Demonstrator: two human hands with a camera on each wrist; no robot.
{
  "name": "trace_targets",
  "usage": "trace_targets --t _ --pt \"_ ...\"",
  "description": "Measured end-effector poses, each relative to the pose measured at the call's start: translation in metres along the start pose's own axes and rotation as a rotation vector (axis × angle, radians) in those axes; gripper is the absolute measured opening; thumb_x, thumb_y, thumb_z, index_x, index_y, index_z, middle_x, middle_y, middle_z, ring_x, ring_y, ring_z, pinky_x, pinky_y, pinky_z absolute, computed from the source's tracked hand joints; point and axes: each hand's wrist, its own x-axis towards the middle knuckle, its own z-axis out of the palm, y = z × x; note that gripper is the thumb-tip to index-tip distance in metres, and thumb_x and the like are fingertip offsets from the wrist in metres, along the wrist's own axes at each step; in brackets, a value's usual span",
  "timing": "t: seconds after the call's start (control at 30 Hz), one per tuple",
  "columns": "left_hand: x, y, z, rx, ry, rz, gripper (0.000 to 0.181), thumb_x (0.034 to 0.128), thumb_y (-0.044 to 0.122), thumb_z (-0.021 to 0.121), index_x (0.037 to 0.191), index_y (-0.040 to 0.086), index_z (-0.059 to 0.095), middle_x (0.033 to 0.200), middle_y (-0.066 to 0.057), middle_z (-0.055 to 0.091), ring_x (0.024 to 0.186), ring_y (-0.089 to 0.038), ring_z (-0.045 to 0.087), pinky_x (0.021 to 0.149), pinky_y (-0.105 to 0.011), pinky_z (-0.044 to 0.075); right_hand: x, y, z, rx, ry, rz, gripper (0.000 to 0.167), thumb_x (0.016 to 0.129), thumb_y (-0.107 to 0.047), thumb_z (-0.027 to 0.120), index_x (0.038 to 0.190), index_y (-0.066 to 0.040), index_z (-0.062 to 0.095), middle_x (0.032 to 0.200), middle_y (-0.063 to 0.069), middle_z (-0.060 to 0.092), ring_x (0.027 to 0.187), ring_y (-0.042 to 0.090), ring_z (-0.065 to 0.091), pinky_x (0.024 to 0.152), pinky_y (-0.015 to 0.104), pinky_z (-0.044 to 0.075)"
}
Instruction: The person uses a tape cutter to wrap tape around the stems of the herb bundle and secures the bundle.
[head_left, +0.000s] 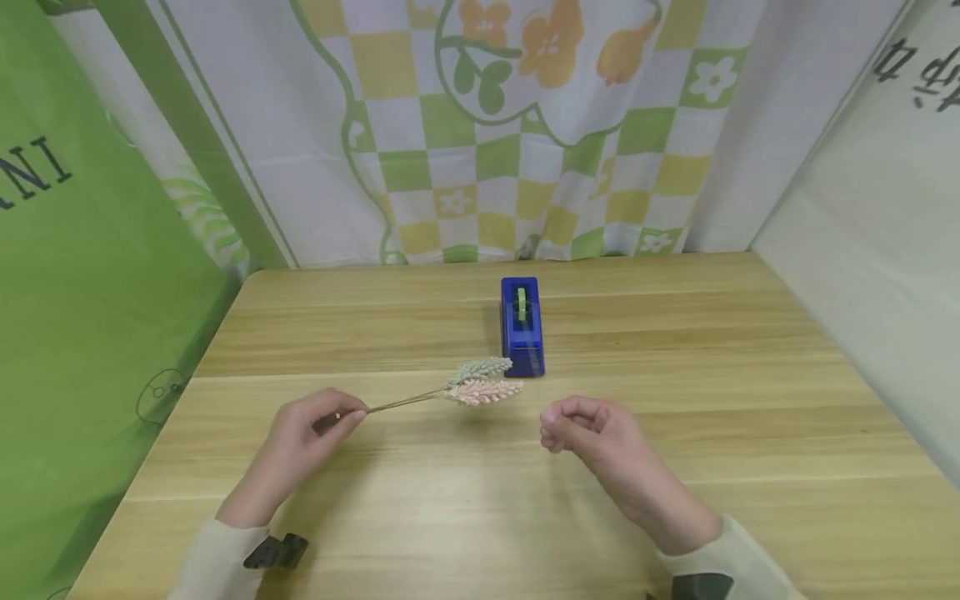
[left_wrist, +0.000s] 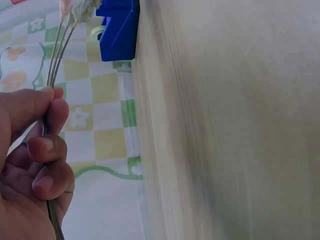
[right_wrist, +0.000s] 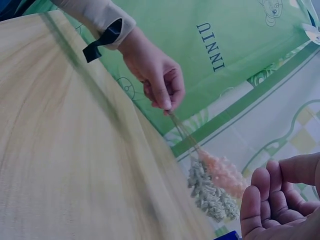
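Note:
My left hand (head_left: 315,429) pinches the thin brown stems of artificial flower sprigs between thumb and forefinger. In the left wrist view the stems (left_wrist: 53,70) run down through the curled fingers. Their heads point right: a pale green spike (head_left: 478,371) lies beside a pink one (head_left: 483,392), both held above the table. To the right, apart from the heads in the head view, is my right hand (head_left: 600,433). Its fingers are curled with the thumb against the forefinger, and nothing shows between them. A blue tape dispenser (head_left: 522,354) stands just beyond the flower heads.
The wooden table (head_left: 750,400) extends around both hands. A yellow-green tape roll (head_left: 522,305) sits in the dispenser. Behind the table hangs a checked floral curtain (head_left: 498,158). Green cloth (head_left: 112,250) covers the left side, and a pale sheet (head_left: 870,217) the right.

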Motion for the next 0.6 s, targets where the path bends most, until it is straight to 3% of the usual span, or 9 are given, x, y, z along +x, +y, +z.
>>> trace_targets --t 0.13,0.3,0.6 --pt "-0.001 0.001 0.005 -0.024 -0.039 0.007 0.009 0.0959 0.002 0.072 0.101 0.007 0.077 0.093 -0.007 0.078 0.079 0.002 0.063 0.070 -0.022 0.059 0.000 -0.005 -0.001 0.010 -0.010 -0.011 0.019 0.104 -0.017 0.064 0.111 0.001 0.066 0.090 -0.008 0.075 0.090 0.010 0.070 0.094 0.026 0.058" --pt "0.003 0.005 0.021 -0.025 -0.058 0.042 0.009 0.0954 -0.001 0.071 0.100 0.005 0.077 0.091 -0.008 0.077 0.076 0.003 0.058 0.066 -0.021 0.056 0.000 -0.009 -0.001 0.059 -0.022 -0.014 0.016 0.104 -0.015 0.064 0.110 0.000 0.066 0.089 -0.008 0.075 0.089 0.009 0.070 0.092 0.024 0.059" --pt "0.027 0.028 0.059 -0.052 -0.085 0.122 0.006 0.0978 0.004 0.070 0.099 0.006 0.076 0.089 -0.007 0.074 0.072 -0.001 0.051 0.063 -0.020 0.051 -0.002 -0.012 0.001 0.113 -0.018 -0.011 0.011 0.103 -0.011 0.064 0.108 -0.001 0.066 0.090 -0.008 0.076 0.089 0.008 0.071 0.088 0.022 0.060"
